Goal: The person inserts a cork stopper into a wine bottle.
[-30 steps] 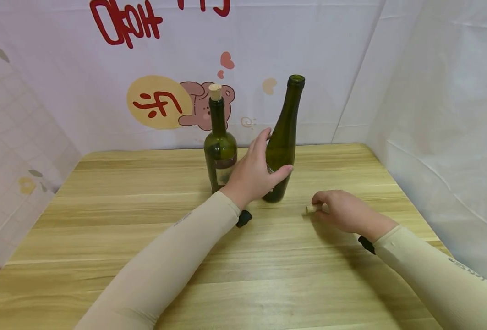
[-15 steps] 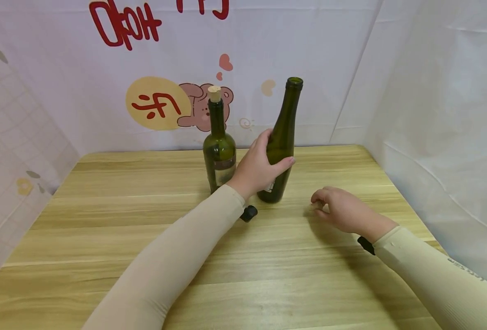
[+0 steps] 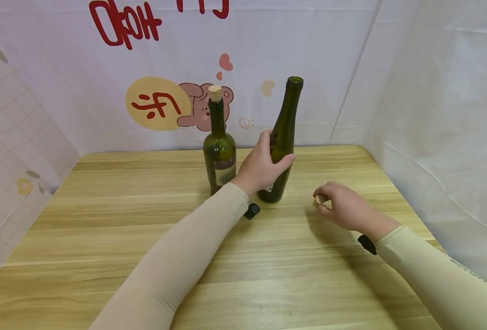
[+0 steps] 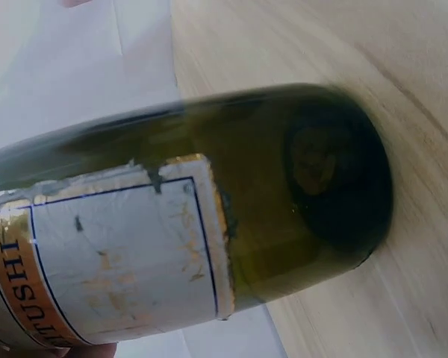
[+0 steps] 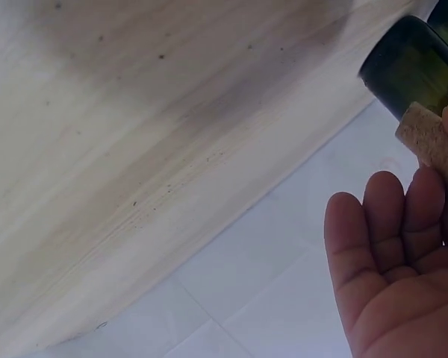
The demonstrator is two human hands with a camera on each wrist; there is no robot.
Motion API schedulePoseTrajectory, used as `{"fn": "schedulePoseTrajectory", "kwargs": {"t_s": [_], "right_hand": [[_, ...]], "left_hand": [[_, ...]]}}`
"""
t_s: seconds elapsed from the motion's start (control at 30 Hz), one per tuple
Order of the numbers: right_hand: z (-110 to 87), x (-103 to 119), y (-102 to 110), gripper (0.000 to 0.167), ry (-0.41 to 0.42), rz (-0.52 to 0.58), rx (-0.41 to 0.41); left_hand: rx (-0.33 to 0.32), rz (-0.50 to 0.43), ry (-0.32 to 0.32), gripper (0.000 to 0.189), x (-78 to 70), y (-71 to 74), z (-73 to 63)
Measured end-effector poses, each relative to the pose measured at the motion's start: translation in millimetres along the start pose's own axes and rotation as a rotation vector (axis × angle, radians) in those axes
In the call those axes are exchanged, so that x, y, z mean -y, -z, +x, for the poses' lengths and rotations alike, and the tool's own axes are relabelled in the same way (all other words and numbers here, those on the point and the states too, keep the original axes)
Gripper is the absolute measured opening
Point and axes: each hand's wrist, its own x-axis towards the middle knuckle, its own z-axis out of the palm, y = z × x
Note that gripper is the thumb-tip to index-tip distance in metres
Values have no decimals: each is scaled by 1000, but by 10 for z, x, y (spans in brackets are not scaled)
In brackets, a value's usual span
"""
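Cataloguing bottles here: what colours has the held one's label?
The label is whitish with blue lines and an orange-gold band, clearest in the left wrist view.

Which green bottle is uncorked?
The slope-shouldered bottle gripped by the left hand: its mouth is open, while the round-shouldered bottle has a cork in.

A green bottle (image 4: 260,224) with a scuffed white label (image 4: 127,250) shows before a wooden tabletop (image 4: 429,246).

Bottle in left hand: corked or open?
Open. In the head view the bottle held by the left hand shows a bare mouth; the right hand pinches a loose cork.
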Motion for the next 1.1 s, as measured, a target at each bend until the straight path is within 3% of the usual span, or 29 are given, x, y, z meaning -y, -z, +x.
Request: {"fn": "schedulePoseTrajectory", "kwargs": {"t_s": [1.1], "right_hand": [[120, 28, 295, 14, -107, 59, -61]], "left_hand": [[-19, 12, -16, 82, 58, -36, 10]]}}
